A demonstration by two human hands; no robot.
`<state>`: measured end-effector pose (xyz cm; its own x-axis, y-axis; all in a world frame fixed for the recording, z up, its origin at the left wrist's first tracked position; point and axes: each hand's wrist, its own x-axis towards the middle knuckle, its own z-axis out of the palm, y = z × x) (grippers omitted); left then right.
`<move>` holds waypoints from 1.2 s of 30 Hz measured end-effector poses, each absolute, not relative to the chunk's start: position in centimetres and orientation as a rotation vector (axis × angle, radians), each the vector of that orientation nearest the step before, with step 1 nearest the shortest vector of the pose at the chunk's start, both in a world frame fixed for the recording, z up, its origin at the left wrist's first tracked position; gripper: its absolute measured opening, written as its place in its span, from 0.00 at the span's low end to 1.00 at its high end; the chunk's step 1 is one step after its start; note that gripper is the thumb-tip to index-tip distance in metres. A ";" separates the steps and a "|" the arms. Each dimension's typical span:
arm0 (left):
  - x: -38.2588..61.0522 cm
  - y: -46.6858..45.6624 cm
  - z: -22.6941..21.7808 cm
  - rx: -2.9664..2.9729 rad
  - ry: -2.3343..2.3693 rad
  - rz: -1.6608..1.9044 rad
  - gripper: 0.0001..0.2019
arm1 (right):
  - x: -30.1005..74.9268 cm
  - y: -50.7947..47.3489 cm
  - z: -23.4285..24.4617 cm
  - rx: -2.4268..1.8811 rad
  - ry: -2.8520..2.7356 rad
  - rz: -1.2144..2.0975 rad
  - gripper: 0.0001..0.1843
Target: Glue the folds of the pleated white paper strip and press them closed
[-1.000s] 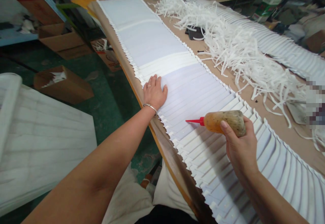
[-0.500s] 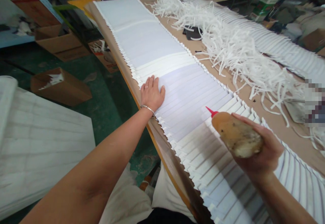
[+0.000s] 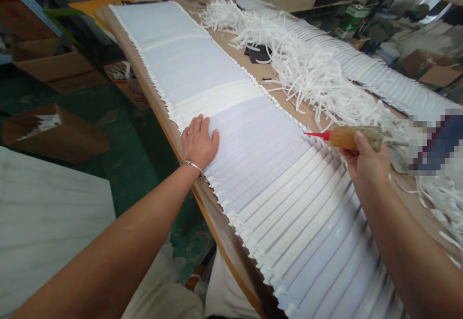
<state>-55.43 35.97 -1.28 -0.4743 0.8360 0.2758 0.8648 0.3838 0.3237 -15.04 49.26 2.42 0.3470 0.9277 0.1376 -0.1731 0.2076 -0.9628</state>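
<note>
My left hand (image 3: 198, 143) lies flat on the near edge of a long row of overlapping white and pale lilac strips (image 3: 253, 128), fingers stretched out. A ring and a bangle are on it. In my right hand (image 3: 371, 159) is a stained amber glue bottle (image 3: 349, 137) with a red pointed nozzle (image 3: 317, 135). The bottle lies nearly level, its nozzle pointing left at the far edge of the strips. From this angle I cannot tell whether the tip touches them. The strips' ends form a jagged border along both sides.
Loose white strips (image 3: 311, 68) are heaped beyond the row on the brown-covered table (image 3: 227, 44). Another strip row (image 3: 325, 44) runs behind. A black flat object (image 3: 258, 53) lies by the heap. Cardboard boxes (image 3: 79, 135) stand on the green floor at left, near a white panel (image 3: 54, 222).
My right hand has carried the glue bottle from over the middle of the strips to their far edge, turning it more level. My left hand stays flat on the near edge. The view has shifted slightly.
</note>
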 end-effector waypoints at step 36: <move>-55.2 35.9 -1.1 -1.564 -2.579 -0.638 0.30 | -23.7 36.3 3.1 -1.181 -1.118 1.070 0.34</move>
<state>-55.20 35.90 -1.06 -0.4841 0.8358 0.2591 0.8602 0.4004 0.3158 -23.71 36.30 3.05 0.1365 0.9875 0.0783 -0.0351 0.0839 -0.9959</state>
